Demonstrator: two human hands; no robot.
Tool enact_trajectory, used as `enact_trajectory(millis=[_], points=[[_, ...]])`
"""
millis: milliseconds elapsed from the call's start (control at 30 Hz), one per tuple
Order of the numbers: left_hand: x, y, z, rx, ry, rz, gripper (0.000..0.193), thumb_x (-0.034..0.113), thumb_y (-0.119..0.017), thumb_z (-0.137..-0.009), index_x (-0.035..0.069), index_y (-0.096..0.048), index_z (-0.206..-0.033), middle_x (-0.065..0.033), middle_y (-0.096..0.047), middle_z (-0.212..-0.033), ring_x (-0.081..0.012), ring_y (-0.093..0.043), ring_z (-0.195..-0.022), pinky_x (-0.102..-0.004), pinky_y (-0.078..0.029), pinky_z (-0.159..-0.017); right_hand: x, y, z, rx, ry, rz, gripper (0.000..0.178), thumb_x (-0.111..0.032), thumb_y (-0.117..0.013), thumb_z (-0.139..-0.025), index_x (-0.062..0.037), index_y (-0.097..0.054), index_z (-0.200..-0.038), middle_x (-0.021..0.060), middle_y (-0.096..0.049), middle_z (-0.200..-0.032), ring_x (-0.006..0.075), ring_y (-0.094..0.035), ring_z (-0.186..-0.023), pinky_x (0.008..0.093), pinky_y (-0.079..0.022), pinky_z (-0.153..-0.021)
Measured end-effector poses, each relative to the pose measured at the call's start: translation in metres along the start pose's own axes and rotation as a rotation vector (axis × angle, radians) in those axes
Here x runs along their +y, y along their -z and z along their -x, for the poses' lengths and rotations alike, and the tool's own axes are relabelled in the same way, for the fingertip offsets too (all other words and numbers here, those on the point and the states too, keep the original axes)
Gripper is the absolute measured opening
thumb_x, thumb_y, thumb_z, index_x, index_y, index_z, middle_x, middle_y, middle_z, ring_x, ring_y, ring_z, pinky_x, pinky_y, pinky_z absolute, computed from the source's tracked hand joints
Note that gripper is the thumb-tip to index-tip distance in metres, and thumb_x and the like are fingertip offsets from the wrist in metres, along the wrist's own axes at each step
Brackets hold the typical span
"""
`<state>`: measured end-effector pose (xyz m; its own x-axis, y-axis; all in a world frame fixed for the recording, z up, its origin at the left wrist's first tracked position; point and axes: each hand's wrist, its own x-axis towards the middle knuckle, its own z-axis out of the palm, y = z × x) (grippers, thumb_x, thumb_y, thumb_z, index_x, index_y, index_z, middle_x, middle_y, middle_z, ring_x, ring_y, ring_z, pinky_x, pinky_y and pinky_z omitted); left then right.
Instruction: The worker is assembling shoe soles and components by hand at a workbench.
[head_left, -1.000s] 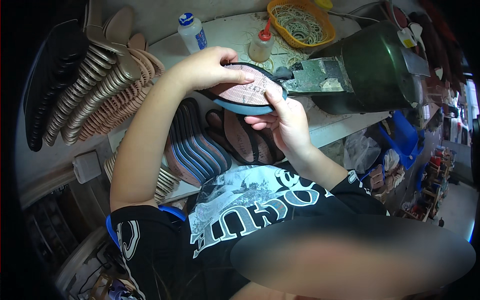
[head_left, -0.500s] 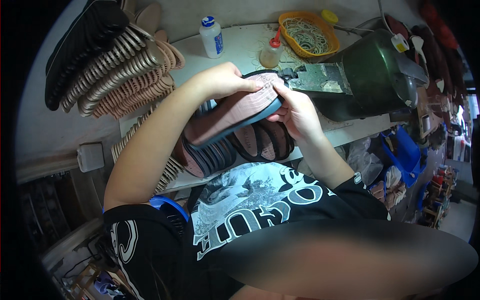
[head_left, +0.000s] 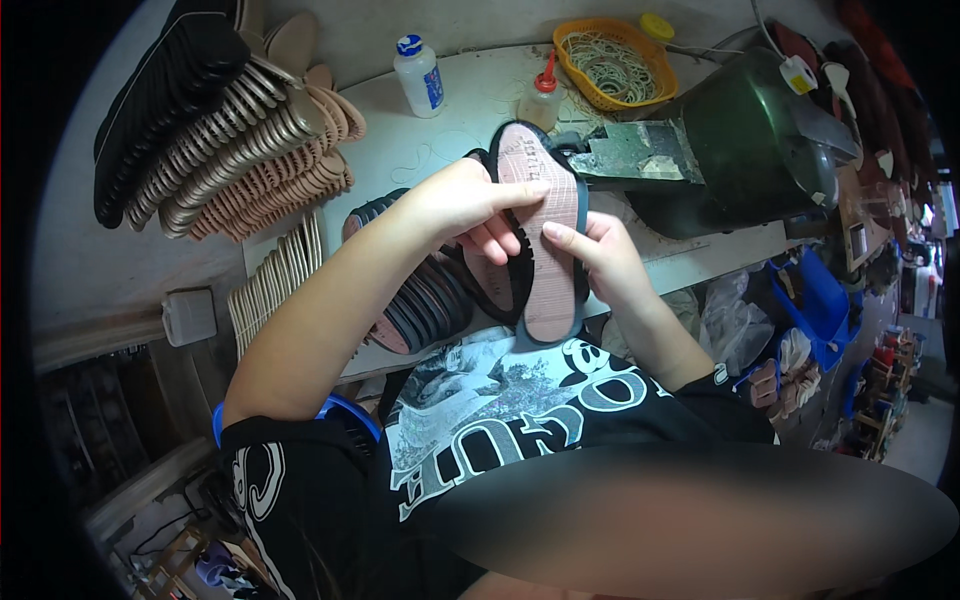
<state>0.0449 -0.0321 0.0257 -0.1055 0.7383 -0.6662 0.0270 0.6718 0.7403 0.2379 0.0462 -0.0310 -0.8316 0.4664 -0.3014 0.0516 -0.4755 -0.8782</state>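
Sole [head_left: 550,285], judged light and firm yet bendable, is held around mid-length by left hand [head_left: 472,205] and right hand [head_left: 614,262], best pinched across its 2 long sides.

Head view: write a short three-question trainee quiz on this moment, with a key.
1. Multiple choice: whose thumb lies over the pink-faced sole? A) left only B) right only C) both.
2. True or false: the blue-capped bottle stands left of the red-nozzled bottle.
3. Fill in: the large rounded body at upper right is dark ____.

Key: 1. C, left hand and right hand; 2. true; 3. green.
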Motion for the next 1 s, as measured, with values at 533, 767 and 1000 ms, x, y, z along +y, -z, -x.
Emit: enact_trajectory(millis=[533,767,1000], points=[[-0.008,0.012,-0.024,0.258,-0.115,0.167,0.044,0.042,-0.074,-0.078,0.005,-0.057,-0.063,-0.0026,-0.054,-0.047,-0.0069,-0.045,-0.033,-0.0172,-0.035,-0.033,0.002,0.017,0.023,-0.226,-0.305,0.008,0.029,-0.021,-0.064,-0.088,0.004,-0.063,-0.102,0.0112,-0.067,-0.087,0.0146,-0.066,-0.075,0.0262,-0.056,-0.067],[-0.003,0.033,-0.042,0.248,-0.144,0.143,0.049,0.049,-0.072,-0.078,0.005,-0.055,-0.061,-0.0012,-0.051,-0.045,-0.0061,-0.042,-0.032,-0.018,-0.032,-0.032,0.0,-0.011,0.019,-0.121,-0.124,-0.156,0.027,-0.021,-0.059,-0.091,0.0055,-0.064,-0.096,0.0147,-0.067,-0.087,0.02,-0.068,-0.07,0.0279,-0.058,-0.066],[0.021,0.079,-0.057,0.303,-0.044,-0.45,0.079,0.073,-0.062,-0.068,-0.006,-0.062,-0.075,-0.011,-0.059,-0.058,-0.0173,-0.056,-0.044,-0.0261,-0.045,-0.041,-0.004,-0.014,-0.004,0.011,-0.079,-0.265,0.026,-0.02,-0.057,-0.09,0.0047,-0.062,-0.095,0.0146,-0.067,-0.079,0.019,-0.068,-0.064,0.0269,-0.056,-0.06]])
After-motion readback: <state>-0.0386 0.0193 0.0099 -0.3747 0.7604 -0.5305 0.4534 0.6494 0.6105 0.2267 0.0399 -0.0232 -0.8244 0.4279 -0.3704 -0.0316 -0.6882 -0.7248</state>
